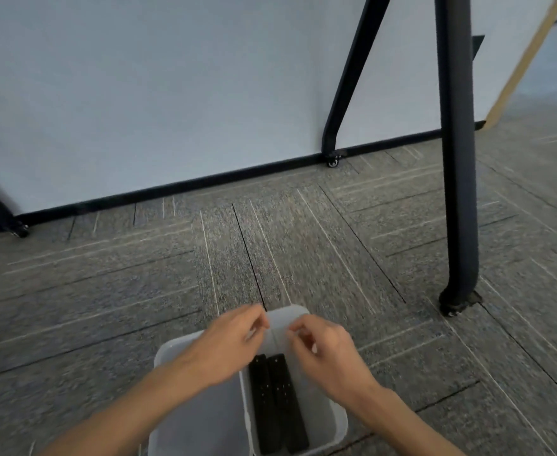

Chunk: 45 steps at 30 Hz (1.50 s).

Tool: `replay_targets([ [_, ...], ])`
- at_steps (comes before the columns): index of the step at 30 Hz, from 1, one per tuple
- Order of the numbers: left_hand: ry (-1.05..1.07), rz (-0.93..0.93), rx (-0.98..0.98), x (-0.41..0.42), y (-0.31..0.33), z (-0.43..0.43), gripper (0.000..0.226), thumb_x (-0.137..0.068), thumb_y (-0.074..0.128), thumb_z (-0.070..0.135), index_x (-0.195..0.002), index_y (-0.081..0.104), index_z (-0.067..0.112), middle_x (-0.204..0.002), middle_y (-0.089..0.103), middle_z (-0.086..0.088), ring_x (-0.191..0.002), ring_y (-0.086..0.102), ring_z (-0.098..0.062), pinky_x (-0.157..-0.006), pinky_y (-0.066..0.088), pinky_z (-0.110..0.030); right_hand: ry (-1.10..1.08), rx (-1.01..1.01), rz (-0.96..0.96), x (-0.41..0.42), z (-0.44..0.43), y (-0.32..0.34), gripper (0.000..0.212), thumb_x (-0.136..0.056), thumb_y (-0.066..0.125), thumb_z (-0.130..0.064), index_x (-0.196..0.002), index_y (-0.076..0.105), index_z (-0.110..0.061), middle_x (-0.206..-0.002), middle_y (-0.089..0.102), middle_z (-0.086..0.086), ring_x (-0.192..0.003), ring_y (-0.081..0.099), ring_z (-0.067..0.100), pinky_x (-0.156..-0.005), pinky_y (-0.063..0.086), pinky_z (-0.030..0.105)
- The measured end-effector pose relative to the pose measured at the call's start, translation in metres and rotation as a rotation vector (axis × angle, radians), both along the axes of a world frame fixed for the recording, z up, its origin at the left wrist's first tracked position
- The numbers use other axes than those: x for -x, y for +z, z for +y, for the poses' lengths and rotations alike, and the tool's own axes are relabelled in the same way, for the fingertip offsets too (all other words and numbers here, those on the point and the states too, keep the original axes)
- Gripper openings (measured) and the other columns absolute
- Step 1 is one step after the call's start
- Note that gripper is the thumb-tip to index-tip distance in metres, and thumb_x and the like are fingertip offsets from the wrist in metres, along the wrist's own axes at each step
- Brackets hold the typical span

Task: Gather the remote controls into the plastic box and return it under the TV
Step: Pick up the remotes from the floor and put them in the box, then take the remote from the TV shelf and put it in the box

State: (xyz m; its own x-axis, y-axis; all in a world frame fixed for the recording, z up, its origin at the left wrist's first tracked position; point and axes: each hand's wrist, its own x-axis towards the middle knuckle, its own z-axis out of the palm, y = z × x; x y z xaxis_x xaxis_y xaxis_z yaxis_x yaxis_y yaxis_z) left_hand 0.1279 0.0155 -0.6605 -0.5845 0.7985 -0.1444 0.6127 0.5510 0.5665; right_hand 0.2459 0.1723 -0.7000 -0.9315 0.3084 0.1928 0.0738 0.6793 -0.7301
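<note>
Two remotes (277, 403) in plastic box (168, 352) — L hand (234, 343), R hand (326, 350) above, grip loosely curled, holding nothing.

Grey carpet (139, 291) bears plastic box (336, 419), stand legs (458, 192).

A translucent, milky-white rectangular plastic box (338, 422) with a smooth, faintly glossy wall is seen at six o'clock. Two long black plastic remote controls (275, 403), matt in finish, are held in it. A grey, rough-textured woven carpet floor (106, 291) is laid beneath. At two o'clock, a black matt tubular metal stand leg (458, 192) is seen against a smooth, matt white wall panel (139, 93).
</note>
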Motion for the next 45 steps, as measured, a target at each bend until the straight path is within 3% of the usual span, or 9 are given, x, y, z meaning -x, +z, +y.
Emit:
replay_targets([
  [3, 0.020, -0.112, -0.117, -0.005, 0.059, 0.007, 0.019, -0.095, 0.053, 0.014, -0.092, 0.060, 0.032, -0.088, 0.065, 0.018, -0.080, 0.058, 0.007, -0.067, 0.045, -0.011, -0.054, 0.083, 0.089, -0.005, 0.017, 0.053, 0.008, -0.088, 0.069, -0.015, -0.082, 0.067, -0.020, -0.071, 0.066, -0.011, -0.061, 0.060, 0.005, -0.057, 0.050, 0.023],
  [8, 0.090, -0.331, -0.289, -0.026, 0.193, 0.009, 0.031, -0.099, 0.049, 0.006, -0.089, 0.065, 0.032, -0.090, 0.074, 0.011, -0.082, 0.070, -0.012, -0.080, 0.055, -0.035, -0.100, 0.142, 0.234, -0.019, 0.029, 0.189, 0.009, -0.087, 0.069, -0.016, -0.083, 0.069, -0.025, -0.075, 0.069, -0.012, -0.067, 0.066, 0.002, -0.064, 0.051, 0.017],
  [13, 0.192, -0.379, -0.457, -0.041, 0.328, 0.007, 0.034, -0.099, 0.047, 0.006, -0.091, 0.068, 0.031, -0.095, 0.076, 0.005, -0.086, 0.071, -0.011, -0.079, 0.057, -0.024, -0.077, 0.276, 0.257, -0.021, 0.035, 0.341, 0.009, -0.094, 0.062, -0.023, -0.089, 0.068, -0.021, -0.079, 0.070, -0.011, -0.075, 0.065, 0.006, -0.069, 0.047, 0.011],
  [17, 0.275, -0.382, -0.490, -0.049, 0.421, 0.013, 0.032, -0.099, 0.044, 0.000, -0.090, 0.065, 0.023, -0.081, 0.076, 0.008, -0.078, 0.070, -0.006, -0.070, 0.056, -0.023, -0.051, 0.176, 0.241, -0.024, 0.036, 0.446, 0.007, -0.093, 0.062, -0.018, -0.093, 0.069, -0.017, -0.078, 0.068, -0.014, -0.076, 0.064, 0.002, -0.071, 0.051, 0.017],
  [22, 0.340, -0.320, -0.424, -0.047, 0.495, 0.027, 0.035, -0.097, 0.043, 0.000, -0.086, 0.063, 0.027, -0.084, 0.073, 0.010, -0.079, 0.071, -0.009, -0.079, 0.056, -0.037, -0.008, 0.054, 0.197, -0.021, 0.040, 0.530, 0.009, -0.090, 0.061, -0.014, -0.088, 0.069, -0.011, -0.078, 0.070, -0.004, -0.073, 0.064, 0.008, -0.070, 0.053, 0.030],
  [24, 0.344, -0.320, -0.391, -0.044, 0.513, 0.030, 0.035, -0.097, 0.044, 0.002, -0.086, 0.064, 0.029, -0.085, 0.074, 0.011, -0.081, 0.071, -0.008, -0.078, 0.055, -0.041, 0.007, 0.024, 0.168, -0.022, 0.045, 0.549, 0.008, -0.090, 0.063, -0.013, -0.090, 0.070, -0.010, -0.080, 0.071, -0.004, -0.074, 0.064, 0.007, -0.071, 0.053, 0.030],
  [28, 0.318, -0.319, -0.373, -0.034, 0.534, 0.043, 0.028, -0.095, 0.048, 0.016, -0.087, 0.065, 0.036, -0.092, 0.073, 0.019, -0.085, 0.068, 0.003, -0.074, 0.050, -0.023, 0.007, 0.009, 0.147, -0.017, 0.053, 0.567, 0.007, -0.089, 0.065, -0.013, -0.093, 0.072, -0.011, -0.085, 0.072, -0.004, -0.079, 0.066, 0.007, -0.074, 0.053, 0.029],
  [38, 0.248, -0.296, -0.440, 0.017, 0.564, 0.102, 0.022, -0.089, 0.044, 0.032, -0.091, 0.064, 0.039, -0.099, 0.069, 0.026, -0.094, 0.064, 0.007, -0.077, 0.050, -0.024, -0.169, 0.044, 0.171, 0.038, 0.102, 0.586, 0.013, -0.090, 0.063, -0.015, -0.101, 0.068, -0.017, -0.087, 0.069, -0.010, -0.086, 0.065, 0.006, -0.075, 0.049, 0.016],
  [45, 0.160, -0.265, -0.456, 0.056, 0.577, 0.160, 0.022, -0.091, 0.046, 0.028, -0.091, 0.065, 0.039, -0.098, 0.069, 0.025, -0.094, 0.064, 0.007, -0.081, 0.053, -0.028, -0.336, 0.088, 0.211, 0.081, 0.150, 0.586, 0.012, -0.092, 0.062, -0.014, -0.101, 0.069, -0.018, -0.084, 0.069, -0.010, -0.080, 0.065, 0.006, -0.068, 0.049, 0.013],
])
